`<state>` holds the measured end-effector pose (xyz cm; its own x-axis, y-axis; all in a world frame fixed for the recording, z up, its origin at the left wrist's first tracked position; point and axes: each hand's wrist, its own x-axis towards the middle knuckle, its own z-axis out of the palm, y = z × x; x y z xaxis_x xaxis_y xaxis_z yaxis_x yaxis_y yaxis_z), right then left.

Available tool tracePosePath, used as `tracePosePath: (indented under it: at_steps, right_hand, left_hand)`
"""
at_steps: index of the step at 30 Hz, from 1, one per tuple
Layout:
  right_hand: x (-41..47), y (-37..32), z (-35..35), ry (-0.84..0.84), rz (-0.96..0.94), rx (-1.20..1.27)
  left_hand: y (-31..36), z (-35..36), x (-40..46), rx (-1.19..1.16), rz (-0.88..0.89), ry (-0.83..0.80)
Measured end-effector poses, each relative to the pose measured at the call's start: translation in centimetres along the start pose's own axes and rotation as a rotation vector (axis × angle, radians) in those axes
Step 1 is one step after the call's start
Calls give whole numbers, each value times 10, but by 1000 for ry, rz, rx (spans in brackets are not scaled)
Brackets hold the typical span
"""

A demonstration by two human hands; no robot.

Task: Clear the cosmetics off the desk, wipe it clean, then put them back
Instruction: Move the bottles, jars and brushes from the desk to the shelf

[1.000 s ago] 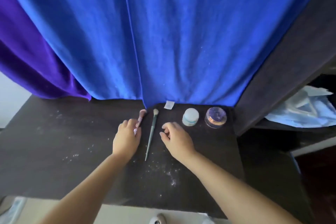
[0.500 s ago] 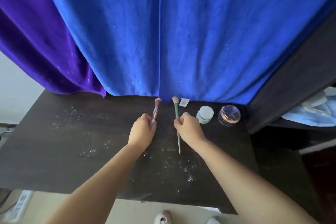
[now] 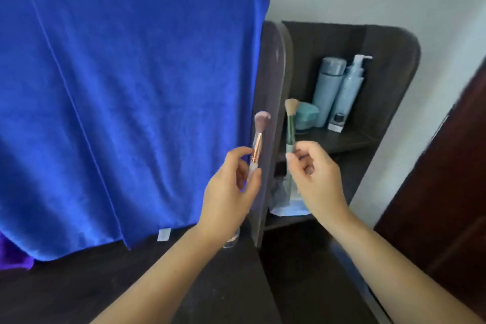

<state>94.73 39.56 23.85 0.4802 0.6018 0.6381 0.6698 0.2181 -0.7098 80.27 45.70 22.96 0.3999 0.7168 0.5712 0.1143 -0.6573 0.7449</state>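
My left hand [image 3: 228, 192] holds a pink makeup brush [image 3: 258, 139] upright by its pale handle, bristles up, in front of the dark side panel of the shelf. A green-handled brush [image 3: 290, 126] stands upright in my right hand [image 3: 315, 179], its tan bristles level with the upper shelf. Both brushes are lifted well above the dark desk [image 3: 79, 284]. Just below my left wrist, part of a clear jar [image 3: 232, 241] shows on the desk.
A blue towel [image 3: 118, 113] hangs behind the desk. The dark shelf unit [image 3: 381, 87] on the right holds two pale blue bottles [image 3: 339, 92] and a teal container [image 3: 306, 117]; a lower shelf holds light blue packets [image 3: 286, 205]. A brown door [image 3: 447, 205] stands far right.
Both hands lifted the brushes off the desk and carried them up and to the right toward the shelf. The view turned right and upward.
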Motion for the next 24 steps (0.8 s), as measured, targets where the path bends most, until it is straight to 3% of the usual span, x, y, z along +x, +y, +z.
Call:
tracePosePath:
  at_steps: [5, 8, 11, 15, 19, 24]
  right_hand:
    - [59, 39, -58, -42, 31, -139]
    - [88, 62, -64, -135, 65, -223]
    - [107, 75, -58, -272, 62, -282]
    - [119, 83, -39, -437, 57, -374]
    - [120, 94, -25, -492, -7, -514]
    - [124, 97, -26, -509, -32, -483]
  left_hand:
    - [42, 65, 40, 177, 86, -88]
    - [49, 100, 66, 445, 71, -62]
    - [47, 120, 85, 814, -69, -88]
    - [44, 134, 103, 1073, -261, -211]
    - [46, 143, 110, 1169, -366, -301]
    - [51, 144, 109, 1216, -405, -319]
